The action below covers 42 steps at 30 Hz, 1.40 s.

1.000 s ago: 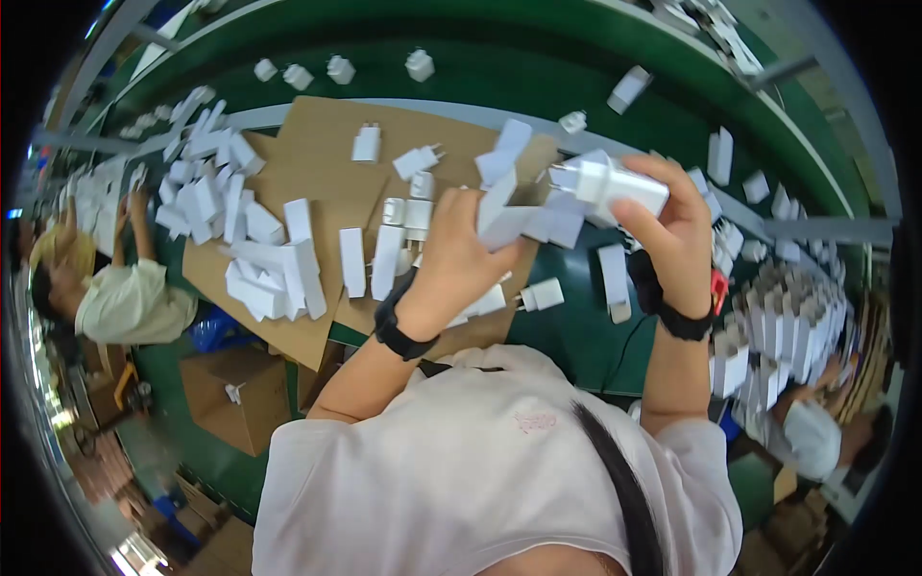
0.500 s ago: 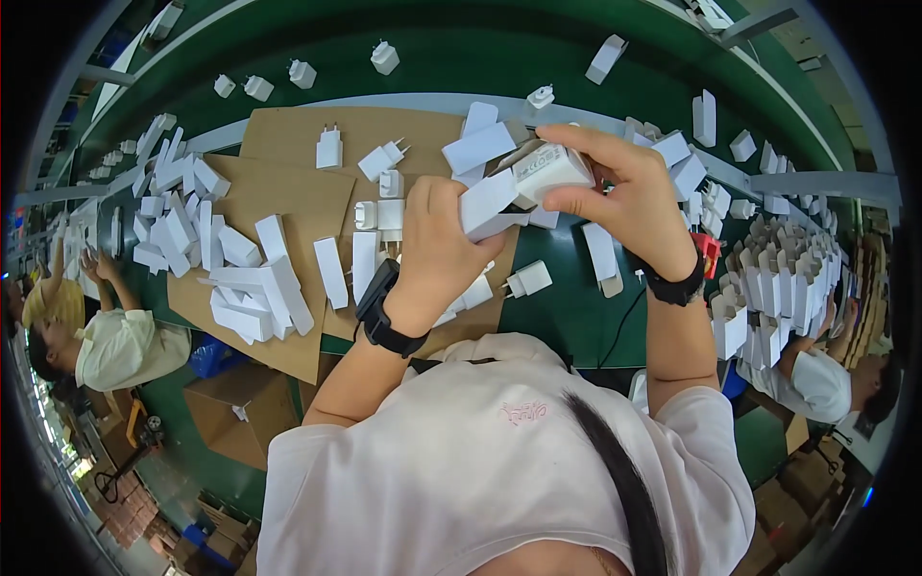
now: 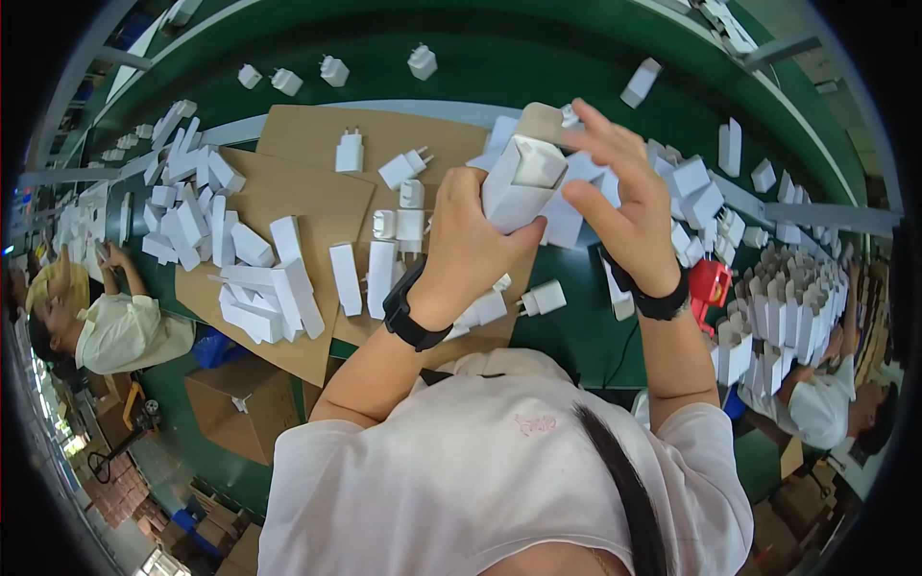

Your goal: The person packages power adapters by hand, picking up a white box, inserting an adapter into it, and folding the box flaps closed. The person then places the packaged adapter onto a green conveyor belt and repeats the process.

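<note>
Chargers [image 3: 334, 71], four of them, sat spaced along the top, left of centre; near upper centre, the left hand [image 3: 469, 252] gripped one white box [image 3: 509, 204] with one charger [image 3: 540, 165] inside. The right hand [image 3: 622, 206], pinching that charger half a second earlier, was off it, fingers spread beside the box.

- We saw one white box [image 3: 511, 202], tilted, its upper end open and its flap [image 3: 539, 121] standing up, held in the left hand [image 3: 473, 235].
- Inside it we saw one white charger [image 3: 541, 163], its blunt end showing at the opening.
</note>
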Motion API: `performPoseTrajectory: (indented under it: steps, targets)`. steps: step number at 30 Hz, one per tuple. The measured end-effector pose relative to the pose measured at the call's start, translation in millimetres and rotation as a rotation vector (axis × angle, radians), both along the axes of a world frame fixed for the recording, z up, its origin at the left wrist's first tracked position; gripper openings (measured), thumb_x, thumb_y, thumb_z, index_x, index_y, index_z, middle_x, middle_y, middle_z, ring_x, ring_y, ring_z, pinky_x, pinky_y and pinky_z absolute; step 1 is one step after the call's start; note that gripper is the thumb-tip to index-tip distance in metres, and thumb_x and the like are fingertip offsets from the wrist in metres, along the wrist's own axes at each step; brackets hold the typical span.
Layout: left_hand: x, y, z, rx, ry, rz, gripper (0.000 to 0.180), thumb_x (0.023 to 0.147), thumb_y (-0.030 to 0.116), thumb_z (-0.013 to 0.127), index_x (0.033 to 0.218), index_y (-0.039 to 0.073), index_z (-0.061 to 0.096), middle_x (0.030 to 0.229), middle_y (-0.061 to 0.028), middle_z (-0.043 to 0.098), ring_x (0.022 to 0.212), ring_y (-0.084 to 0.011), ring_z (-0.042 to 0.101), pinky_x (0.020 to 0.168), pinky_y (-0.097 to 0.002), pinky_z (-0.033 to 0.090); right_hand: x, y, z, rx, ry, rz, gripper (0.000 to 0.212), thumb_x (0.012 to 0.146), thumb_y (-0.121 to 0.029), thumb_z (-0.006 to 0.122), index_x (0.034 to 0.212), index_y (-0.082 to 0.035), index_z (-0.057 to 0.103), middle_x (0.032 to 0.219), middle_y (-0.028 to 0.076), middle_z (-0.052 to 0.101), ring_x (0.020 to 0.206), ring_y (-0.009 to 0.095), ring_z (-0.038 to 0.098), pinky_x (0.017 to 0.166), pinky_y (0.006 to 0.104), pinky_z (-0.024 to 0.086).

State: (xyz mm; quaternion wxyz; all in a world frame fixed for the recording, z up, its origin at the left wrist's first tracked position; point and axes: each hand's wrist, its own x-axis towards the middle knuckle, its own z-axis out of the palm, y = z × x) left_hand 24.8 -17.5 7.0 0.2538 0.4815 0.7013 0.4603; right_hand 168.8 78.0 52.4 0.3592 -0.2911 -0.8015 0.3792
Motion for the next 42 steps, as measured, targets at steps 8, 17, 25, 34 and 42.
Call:
performPoseTrajectory:
  steps: [8,17,25,34,42]
  targets:
    - [-30.9,39.7,9.4,0.055,-0.038,0.049,0.050,0.059,0.022,0.076,0.092,-0.003,0.048,0.086,-0.0182,0.049,0.082,-0.0341,0.051,0.071,-0.0395,0.042,-38.6,49.2,-12.7,-0.365,0.075,0.318,0.068,0.075,-0.022,0.071,0.134,-0.011,0.038,0.133,0.010,0.042,0.118,0.024,0.043,0.091,0.0337,0.040]
    - [-141.2,65.4,-12.0,-0.095,0.203,0.005,0.041,0.071,0.021,0.068,0.105,0.001,0.056,0.087,-0.0151,0.059,0.076,-0.0287,0.058,0.066,-0.0357,0.046,-36.3,276.8,-117.8,-0.655,-0.307,-0.050,0.063,0.081,-0.023,0.063,0.134,-0.006,0.032,0.101,0.011,0.056,0.082,0.014,0.057,0.066,0.0274,0.049]
    - [-91.7,117.5,-20.5,-0.325,0.259,-0.429,0.041,0.072,0.020,0.067,0.106,0.002,0.054,0.086,-0.0170,0.060,0.079,-0.0303,0.059,0.069,-0.0374,0.047,-21.3,252.0,-138.2,0.039,-0.540,0.060,0.051,0.070,-0.013,0.070,0.117,-0.008,0.050,0.106,0.015,0.057,0.091,0.025,0.057,0.082,0.0331,0.045]
    - [-41.2,95.4,-82.8,-0.440,0.539,-0.466,0.056,0.058,0.019,0.074,0.106,-0.002,0.051,0.101,-0.0208,0.057,0.095,-0.0406,0.053,0.079,-0.0444,0.046,26.8,118.1,-84.7,0.111,-0.680,0.252,0.037,0.069,-0.010,0.070,0.104,-0.008,0.060,0.095,0.010,0.061,0.091,0.025,0.052,0.079,0.0332,0.045]
    - [-66.2,30.5,-10.2,-0.270,0.358,-0.216,0.048,0.060,0.011,0.069,0.101,-0.006,0.050,0.097,-0.0239,0.056,0.092,-0.0376,0.053,0.079,-0.0452,0.045,-71.8,173.1,-44.3,0.109,-0.502,0.174,0.054,0.071,-0.025,0.070,0.119,-0.009,0.052,0.096,0.016,0.061,0.084,0.028,0.058,0.073,0.0344,0.047]
